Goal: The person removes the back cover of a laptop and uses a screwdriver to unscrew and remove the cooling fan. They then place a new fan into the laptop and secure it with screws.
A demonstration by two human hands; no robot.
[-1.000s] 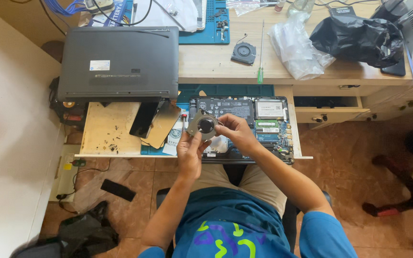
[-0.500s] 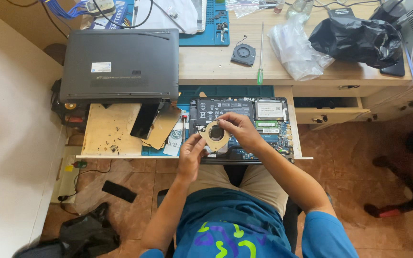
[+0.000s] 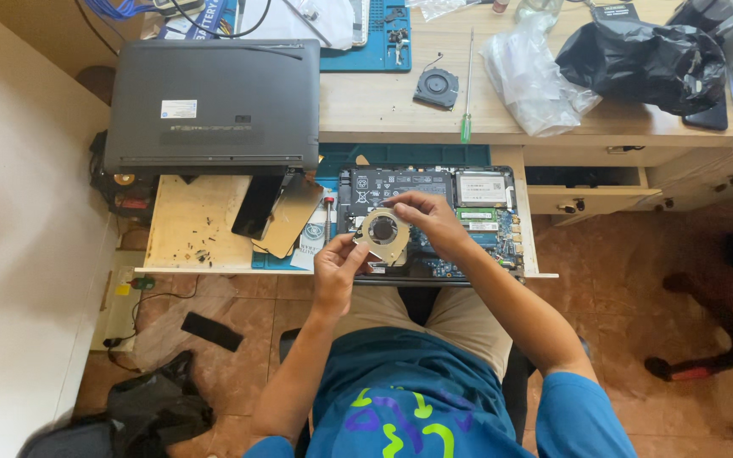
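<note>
Both hands hold a small cooling fan [image 3: 383, 234], tan-gold housing with a dark round hub, above an opened laptop base [image 3: 477, 216] whose circuit board shows. My left hand [image 3: 337, 270] grips the fan's lower left edge. My right hand [image 3: 430, 219] pinches its upper right edge from above. The fan's tan face is turned up toward the camera.
A closed grey laptop [image 3: 214, 106] lies on the desk at left. Another black fan [image 3: 437, 87] and a green-handled screwdriver [image 3: 467, 85] lie on the desk. Plastic bags [image 3: 587, 64] are at right. Small screws [image 3: 201, 246] dot the pull-out shelf. A drawer [image 3: 591, 191] stands open.
The fan has been turned over in my hands: a second ago its dark side faced up, now its tan side does. Both hands stayed over the open laptop.
</note>
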